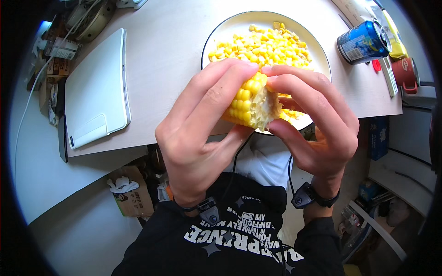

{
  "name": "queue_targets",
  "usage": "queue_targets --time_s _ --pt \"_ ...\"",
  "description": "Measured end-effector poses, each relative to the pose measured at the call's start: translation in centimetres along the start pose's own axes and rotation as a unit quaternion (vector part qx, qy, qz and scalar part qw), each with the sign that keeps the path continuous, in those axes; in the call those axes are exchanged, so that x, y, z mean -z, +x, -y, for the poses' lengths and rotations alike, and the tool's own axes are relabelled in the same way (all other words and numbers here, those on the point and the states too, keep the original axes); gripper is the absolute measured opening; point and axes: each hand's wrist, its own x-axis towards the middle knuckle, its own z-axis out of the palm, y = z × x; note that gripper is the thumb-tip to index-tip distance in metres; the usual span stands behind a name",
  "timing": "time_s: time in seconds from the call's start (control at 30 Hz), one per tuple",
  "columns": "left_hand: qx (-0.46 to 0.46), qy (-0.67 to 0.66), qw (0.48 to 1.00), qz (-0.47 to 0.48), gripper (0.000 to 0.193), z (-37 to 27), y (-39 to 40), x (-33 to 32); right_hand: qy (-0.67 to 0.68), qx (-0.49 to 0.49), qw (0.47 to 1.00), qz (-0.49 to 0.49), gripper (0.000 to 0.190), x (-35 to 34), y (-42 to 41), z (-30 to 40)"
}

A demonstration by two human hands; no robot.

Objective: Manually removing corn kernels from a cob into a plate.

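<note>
A piece of corn on the cob (243, 103) is held up over the near rim of a white plate (312, 36). My left hand (197, 120) grips its left side, fingers on top and thumb beneath. The fingertips and thumb of my right hand (317, 110) close on its right end, where the bare, ragged cob (267, 107) shows. Rows of yellow kernels remain on the part toward my left hand. Loose corn kernels (262, 46) cover much of the plate behind my fingers. My hands hide part of the plate's near side.
On the desk (155, 69), a tablet in a white case (96, 89) lies to the left. A blue drink can (362, 43) stands right of the plate, near a white remote control (389, 76) and a red mug (405, 74). Below the desk edge is a cardboard box (134, 193).
</note>
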Motion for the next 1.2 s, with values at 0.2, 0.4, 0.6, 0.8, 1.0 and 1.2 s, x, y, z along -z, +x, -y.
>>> queue_targets --time_s 0.2,0.4,0.6,0.8,1.0,1.2 --pt "0.013 0.023 1.000 -0.001 0.059 -0.4 -0.2 0.0 -0.017 0.015 1.000 0.009 0.040 0.0 0.0 -0.2" --pt "-0.018 0.070 0.997 -0.018 0.062 -0.8 -0.1 0.0 -0.018 0.001 1.000 -0.003 0.038 0.2 0.2 0.3" --pt "0.005 0.056 0.997 -0.047 0.065 -0.7 -0.4 -0.1 -0.019 0.067 0.997 -0.018 0.038 -0.4 0.4 0.2" --pt "-0.009 0.058 0.996 -0.064 0.065 0.1 0.1 -0.6 -0.014 0.020 1.000 0.013 0.041 0.5 1.0 -0.7" --pt "-0.030 0.064 0.995 -0.065 0.065 1.2 0.3 -0.1 -0.018 -0.026 0.999 0.010 0.032 2.5 0.9 -1.7" --pt "-0.020 -0.049 0.997 -0.062 0.063 1.2 0.0 -0.8 -0.010 -0.029 0.999 0.034 0.033 3.2 0.5 -1.4"
